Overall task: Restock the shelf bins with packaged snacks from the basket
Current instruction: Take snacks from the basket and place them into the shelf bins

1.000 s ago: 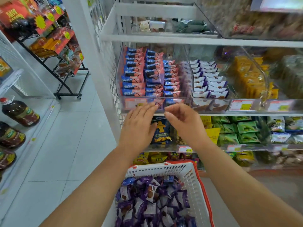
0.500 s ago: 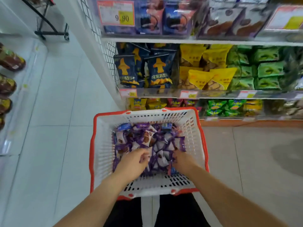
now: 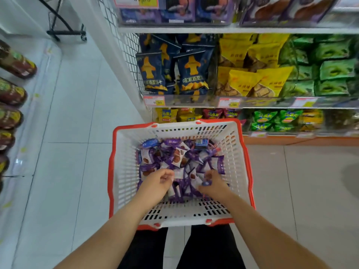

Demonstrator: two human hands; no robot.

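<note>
Head view: a white basket with a red rim (image 3: 124,171) sits on the pale tiled floor (image 3: 73,133), just in front of the person's dark trouser legs (image 3: 211,247). A heap of small purple and white snack packets (image 3: 174,158) fills the far and middle part of the basket floor, while the near part shows bare slotted plastic.

Both forearms reach down into the basket from the near edge. The left hand (image 3: 155,184) lies on the left side of the heap with its fingers curled inward, the fingertips (image 3: 168,177) touching a white packet just to their right; whether it really grips that packet I cannot tell. The right hand (image 3: 213,184) lies on the right side of the heap, fingers bent down, and pinches a small purple packet (image 3: 206,183) at its near-left edge. More packets lie between the two hands and beyond them toward the far wall of the basket.

Beyond the basket stands a shelf unit (image 3: 194,30). The middle shelf holds dark blue bags (image 3: 191,74) on the left, yellow bags (image 3: 252,74) in the middle and green bags (image 3: 334,70) on the right, behind a clear front strip with price tags (image 3: 154,100). The top shelf holds clear bins of purple packs (image 3: 174,8). The low shelf holds small yellow, red and green bags. At the far left edge, brown bottles (image 3: 13,94) lie in a row.
</note>
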